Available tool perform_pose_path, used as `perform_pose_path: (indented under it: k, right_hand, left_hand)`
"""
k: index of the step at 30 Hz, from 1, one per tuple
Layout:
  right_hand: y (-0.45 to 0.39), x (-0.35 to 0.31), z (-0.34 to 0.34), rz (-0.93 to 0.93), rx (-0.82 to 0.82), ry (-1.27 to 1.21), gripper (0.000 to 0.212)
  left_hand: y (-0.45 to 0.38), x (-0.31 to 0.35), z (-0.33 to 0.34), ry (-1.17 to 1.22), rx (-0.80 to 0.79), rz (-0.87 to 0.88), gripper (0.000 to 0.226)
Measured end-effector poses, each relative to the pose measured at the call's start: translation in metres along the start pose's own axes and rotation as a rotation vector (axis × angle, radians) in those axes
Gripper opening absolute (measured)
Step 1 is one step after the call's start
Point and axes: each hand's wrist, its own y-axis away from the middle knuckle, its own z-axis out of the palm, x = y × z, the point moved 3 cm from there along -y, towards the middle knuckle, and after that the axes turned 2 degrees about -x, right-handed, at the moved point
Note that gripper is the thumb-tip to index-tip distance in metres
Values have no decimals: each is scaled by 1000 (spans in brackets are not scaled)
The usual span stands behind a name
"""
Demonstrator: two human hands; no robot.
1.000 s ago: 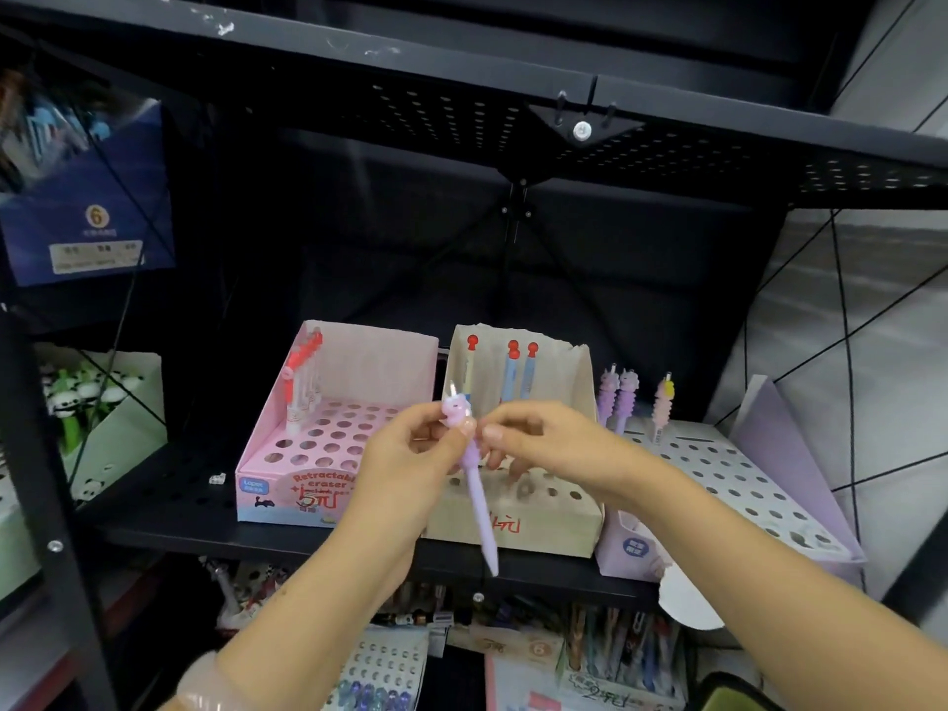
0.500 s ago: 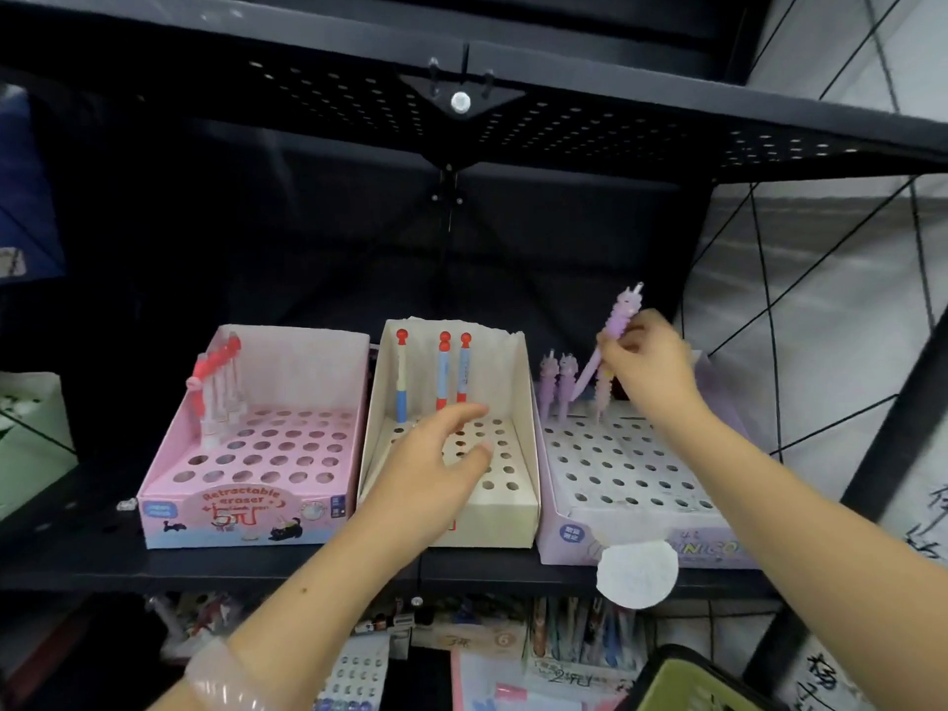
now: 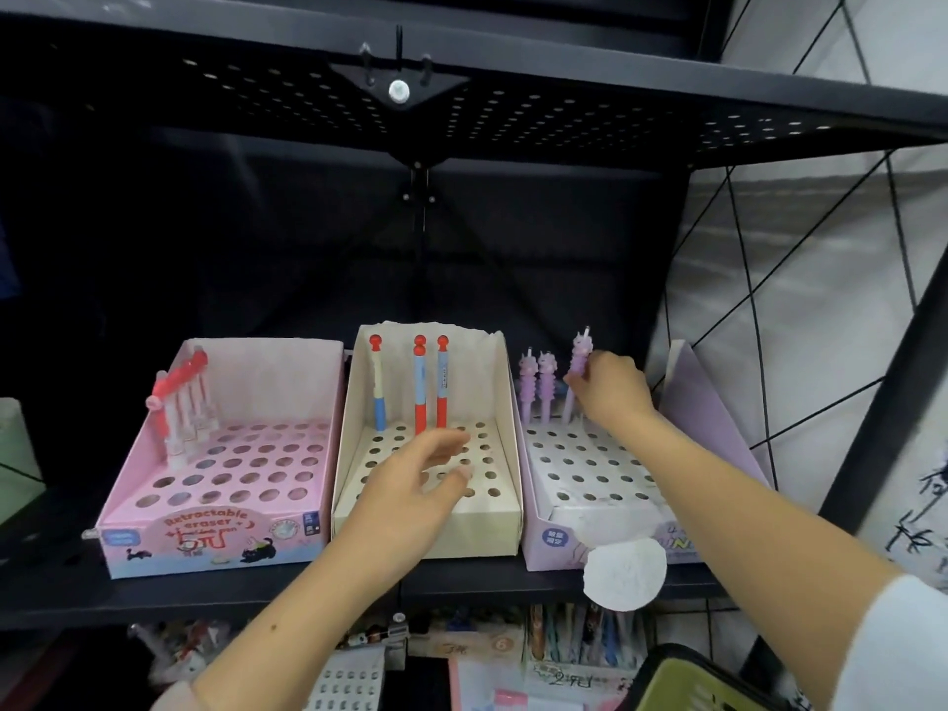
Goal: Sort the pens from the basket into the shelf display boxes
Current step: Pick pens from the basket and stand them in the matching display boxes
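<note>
Three display boxes stand side by side on a black shelf. The pink box [image 3: 215,536] on the left holds several red-capped erasers [image 3: 179,402]. The cream box [image 3: 492,520] in the middle holds three red and blue pens [image 3: 420,387]. In the lilac box [image 3: 559,536] on the right stand two purple unicorn pens [image 3: 536,382]. My right hand [image 3: 610,387] pinches a third purple unicorn pen [image 3: 578,361], upright over the back row of that box. My left hand [image 3: 415,490] hovers over the cream box with relaxed fingers, holding nothing.
A green basket [image 3: 687,682] shows at the bottom right corner. A perforated black shelf [image 3: 513,110] hangs overhead. A black diagonal post [image 3: 882,428] stands to the right. Below the shelf lie more stationery packs [image 3: 513,649].
My right hand carried the purple unicorn pen from the centre to the lilac box and lowered it upright among the others. My left hand let go of it and now hovers over the cream box.
</note>
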Motion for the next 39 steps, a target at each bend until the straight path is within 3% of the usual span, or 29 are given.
perform_pose_path:
  k: [7, 11, 14, 19, 23, 26, 33, 36, 39]
  right_hand:
    - [-1, -9, 11, -30, -116, 395, 26]
    - [13, -3, 13, -58, -327, 521, 24]
    - [29, 3, 1, -122, -294, 416, 23]
    - [79, 12, -41, -193, -297, 33, 25]
    - [141, 28, -65, -231, -380, -186, 22]
    - [189, 58, -61, -231, -485, -213, 22]
    - [271, 171, 36, -11, -858, 180, 31]
    - [315, 206, 83, 293, -1075, 44, 48]
    - [362, 212, 124, 500, -1135, -112, 38]
  left_hand:
    - [8, 12, -1, -22, -15, 20, 29]
    - [13, 17, -4, 8, -8, 25, 29]
    - [18, 21, -1, 21, -8, 22, 29]
    - [32, 35, 24, 87, -47, 57, 27]
    - [57, 41, 67, 138, -166, 75, 28]
    - [80, 35, 105, 169, -281, 66, 25]
    - [128, -13, 166, -12, -483, -4, 19]
    - [139, -30, 170, -187, -473, 29, 21]
    - [150, -41, 174, -283, -455, 73, 24]
